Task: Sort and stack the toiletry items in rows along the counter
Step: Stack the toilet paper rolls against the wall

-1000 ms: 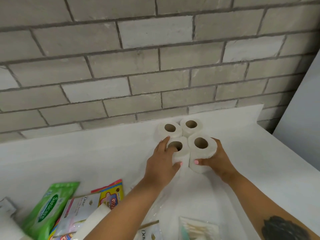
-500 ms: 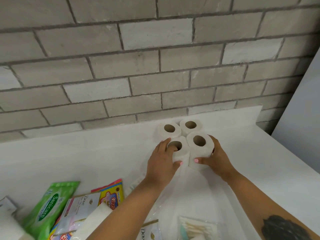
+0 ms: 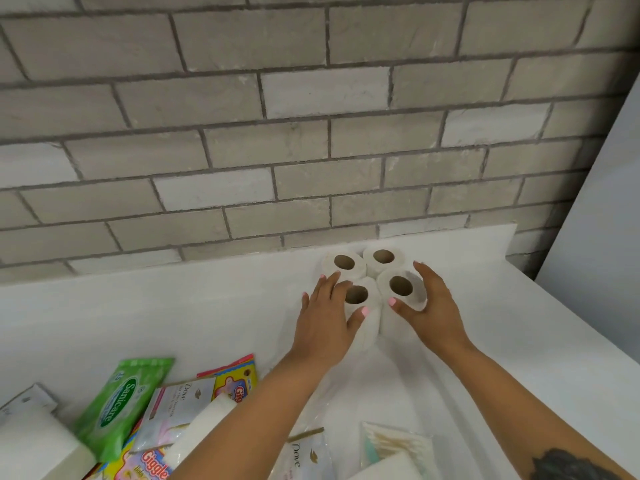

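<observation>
both front rolls now sit tighter against the back pair, nudged toward the brick wall (image 3: 311,150) since a second ago. left hand (image 3: 325,317) cups the front-left toilet roll (image 3: 362,306), fingers curled over its top, thumb on its side. right hand (image 3: 433,306) wraps the front-right toilet roll (image 3: 401,292), thumb at the rim. four rolls stand upright in a two-by-two block on the counter (image 3: 173,313), just beside the wall. to do well: press evenly, keep sides touching, avoid tipping. wipes pack (image 3: 121,407) and sachets wait, well apart.
</observation>
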Demonstrator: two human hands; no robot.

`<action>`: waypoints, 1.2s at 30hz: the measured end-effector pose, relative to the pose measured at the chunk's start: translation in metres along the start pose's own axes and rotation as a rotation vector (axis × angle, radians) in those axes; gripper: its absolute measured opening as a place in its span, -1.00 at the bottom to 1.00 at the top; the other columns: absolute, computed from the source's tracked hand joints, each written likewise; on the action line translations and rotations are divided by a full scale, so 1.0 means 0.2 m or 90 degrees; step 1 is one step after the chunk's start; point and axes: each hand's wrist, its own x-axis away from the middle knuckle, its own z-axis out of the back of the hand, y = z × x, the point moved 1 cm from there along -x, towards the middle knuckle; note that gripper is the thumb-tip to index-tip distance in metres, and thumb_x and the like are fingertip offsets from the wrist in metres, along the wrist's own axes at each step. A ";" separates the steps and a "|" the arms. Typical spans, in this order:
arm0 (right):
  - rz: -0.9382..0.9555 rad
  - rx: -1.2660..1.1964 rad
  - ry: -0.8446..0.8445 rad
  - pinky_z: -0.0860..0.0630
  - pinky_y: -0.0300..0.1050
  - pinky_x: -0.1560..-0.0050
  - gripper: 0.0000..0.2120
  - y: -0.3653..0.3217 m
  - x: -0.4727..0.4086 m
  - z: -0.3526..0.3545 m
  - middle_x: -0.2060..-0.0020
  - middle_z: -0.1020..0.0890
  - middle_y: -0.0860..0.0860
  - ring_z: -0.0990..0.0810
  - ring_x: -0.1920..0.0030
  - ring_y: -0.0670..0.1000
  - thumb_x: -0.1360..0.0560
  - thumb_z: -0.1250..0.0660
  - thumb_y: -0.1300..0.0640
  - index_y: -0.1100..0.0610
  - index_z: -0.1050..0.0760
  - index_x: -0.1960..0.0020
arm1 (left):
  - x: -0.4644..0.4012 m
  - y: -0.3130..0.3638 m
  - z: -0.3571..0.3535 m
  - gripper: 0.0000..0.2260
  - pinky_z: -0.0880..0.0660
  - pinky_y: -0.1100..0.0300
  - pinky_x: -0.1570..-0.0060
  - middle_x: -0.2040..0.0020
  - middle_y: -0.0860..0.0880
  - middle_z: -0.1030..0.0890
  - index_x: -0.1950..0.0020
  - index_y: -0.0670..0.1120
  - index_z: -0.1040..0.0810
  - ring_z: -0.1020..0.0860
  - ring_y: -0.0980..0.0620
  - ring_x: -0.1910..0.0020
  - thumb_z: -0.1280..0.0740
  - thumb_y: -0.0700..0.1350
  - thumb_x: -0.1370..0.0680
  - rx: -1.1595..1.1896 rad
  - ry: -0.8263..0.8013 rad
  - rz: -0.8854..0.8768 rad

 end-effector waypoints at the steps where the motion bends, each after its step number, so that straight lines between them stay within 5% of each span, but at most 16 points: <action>1: 0.013 0.013 0.001 -0.24 0.20 -0.40 -0.27 -0.03 0.01 0.00 -0.41 -0.33 -0.06 -0.32 -0.39 0.04 -0.40 -0.43 -0.11 -0.05 -0.18 -0.46 | 0.01 0.00 0.02 -0.53 0.02 -0.01 -0.49 -0.54 0.07 -0.10 -0.46 0.03 -0.22 0.02 0.04 -0.54 -0.13 0.16 -0.59 0.007 0.006 0.001; 6: 0.077 0.010 -0.008 -0.38 -0.18 -0.16 -0.48 -0.21 0.08 -0.02 -0.33 -0.42 -0.09 -0.43 -0.15 -0.12 -0.48 -0.37 0.00 -0.03 -0.32 -0.40 | 0.07 -0.01 0.16 -0.54 0.00 0.03 -0.50 -0.50 0.08 -0.22 -0.48 0.04 -0.20 -0.10 0.07 -0.52 -0.11 0.12 -0.61 0.063 0.036 0.005; 14: 0.091 -0.109 -0.013 -0.36 -0.30 -0.02 -0.63 -0.53 0.22 -0.16 -0.17 -0.50 -0.15 -0.45 -0.17 -0.07 -0.50 -0.34 0.05 -0.02 -0.39 -0.29 | 0.28 -0.15 0.46 -0.57 -0.21 0.09 -0.43 -0.45 0.10 -0.32 -0.47 0.09 -0.21 -0.30 0.10 -0.41 -0.13 0.10 -0.61 0.129 0.097 0.051; 24: 0.156 -0.209 -0.065 -0.42 -0.16 -0.08 -0.63 -1.04 0.56 -0.62 -0.16 -0.49 -0.12 -0.49 -0.13 -0.08 -0.50 -0.35 0.09 0.01 -0.39 -0.28 | 0.76 -0.63 0.90 -0.62 -0.34 0.26 -0.20 -0.32 0.07 -0.48 -0.39 -0.01 -0.37 -0.44 0.08 -0.29 -0.25 0.01 -0.57 0.113 0.275 0.107; 36: 0.193 -0.255 -0.222 -0.48 -0.07 -0.13 -0.61 -1.52 0.98 -1.24 -0.21 -0.48 -0.12 -0.50 -0.15 -0.06 -0.49 -0.36 0.12 0.00 -0.37 -0.29 | 1.38 -1.33 1.31 -0.50 -0.31 0.23 -0.25 -0.36 0.04 -0.43 -0.44 -0.02 -0.29 -0.43 0.05 -0.30 -0.32 -0.03 -0.52 0.009 0.283 0.267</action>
